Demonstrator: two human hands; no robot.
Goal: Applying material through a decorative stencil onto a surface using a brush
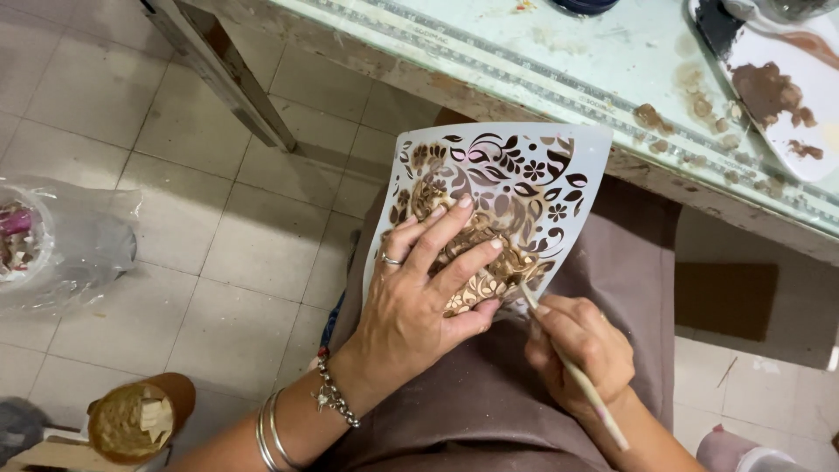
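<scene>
My left hand point(419, 297) presses flat on a pale floral stencil sheet point(516, 170) that lies over a brownish object on my lap. A ring and bracelets show on that hand and wrist. My right hand point(577, 345) grips a thin wooden-handled brush point(584, 385), its tip touching the stencil's lower right edge near my left fingertips. Brown paint marks the stencil cut-outs. The object under the stencil is mostly hidden.
A paint-stained worktable edge point(559, 79) runs across the top, with a white palette point(786, 96) holding brown paint at the right. On the tiled floor stand a plastic-wrapped container point(52, 249) at the left and a brown pot point(135, 419) at bottom left.
</scene>
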